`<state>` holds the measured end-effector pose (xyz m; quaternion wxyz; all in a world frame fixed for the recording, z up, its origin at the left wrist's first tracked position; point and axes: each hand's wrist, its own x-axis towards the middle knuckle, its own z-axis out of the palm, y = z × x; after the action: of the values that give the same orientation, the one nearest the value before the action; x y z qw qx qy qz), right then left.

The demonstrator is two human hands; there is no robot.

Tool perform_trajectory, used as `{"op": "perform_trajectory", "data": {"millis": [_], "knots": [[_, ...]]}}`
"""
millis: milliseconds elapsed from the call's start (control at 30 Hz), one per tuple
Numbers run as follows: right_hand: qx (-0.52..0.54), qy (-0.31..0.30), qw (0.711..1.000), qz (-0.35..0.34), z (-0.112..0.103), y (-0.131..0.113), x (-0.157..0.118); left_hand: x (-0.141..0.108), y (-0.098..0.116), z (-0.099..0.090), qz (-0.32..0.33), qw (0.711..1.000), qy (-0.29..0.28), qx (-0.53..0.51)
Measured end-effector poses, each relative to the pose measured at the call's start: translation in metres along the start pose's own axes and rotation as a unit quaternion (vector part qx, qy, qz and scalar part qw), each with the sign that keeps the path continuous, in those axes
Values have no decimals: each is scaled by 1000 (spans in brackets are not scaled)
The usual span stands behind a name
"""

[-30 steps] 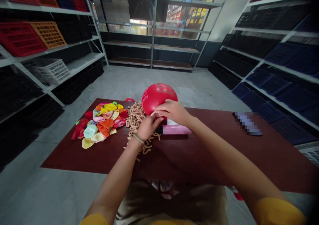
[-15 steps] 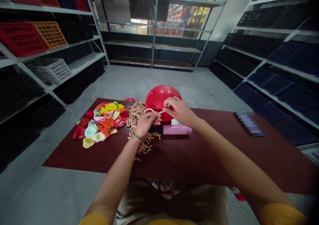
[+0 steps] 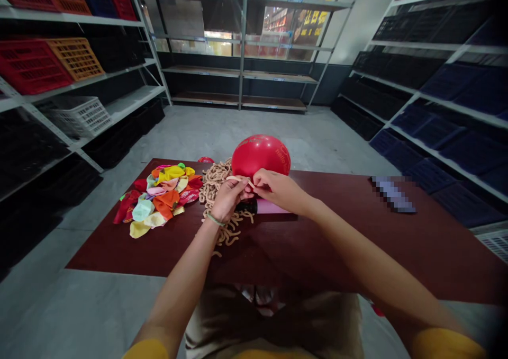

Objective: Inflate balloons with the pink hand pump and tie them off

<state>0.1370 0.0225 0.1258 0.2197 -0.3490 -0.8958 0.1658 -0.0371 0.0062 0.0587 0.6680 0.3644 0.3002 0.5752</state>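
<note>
Balloon (image 3: 261, 155), red and inflated, sits at twelve o'clock, just above both hands. Left hand (image 3: 228, 201) and right hand (image 3: 280, 189) pinch nearly closed on what seems a thin tan strand (image 3: 238, 178) at its base. Tan curled strips (image 3: 214, 181) lie at ten o'clock, limp coloured balloons (image 3: 159, 200) at nine.

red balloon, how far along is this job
Done: the red balloon is blown up. In hand: the left hand and right hand pinch a tan loop at its neck. Left: a heap of flat balloons and a pile of tan cords still lie on the table, so much looks unfinished. The pink pump lies beside the hands.
</note>
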Motion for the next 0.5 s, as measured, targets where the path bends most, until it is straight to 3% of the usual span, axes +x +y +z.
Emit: {"op": "perform_trajectory", "data": {"millis": [100,267,367,500], "knots": [[-12,-16,1000,2,-2,-2,0,1,-2,0,15,1000,12,-2],[-57,49,997,5,-9,-7,5,4,-6,-3,49,997,16,61],[-66,62,996,-26,-5,-4,8,3,-6,-4,54,991,9,120],[-83,70,994,-14,5,5,9,1,-5,-4,60,986,-3,158]]}}
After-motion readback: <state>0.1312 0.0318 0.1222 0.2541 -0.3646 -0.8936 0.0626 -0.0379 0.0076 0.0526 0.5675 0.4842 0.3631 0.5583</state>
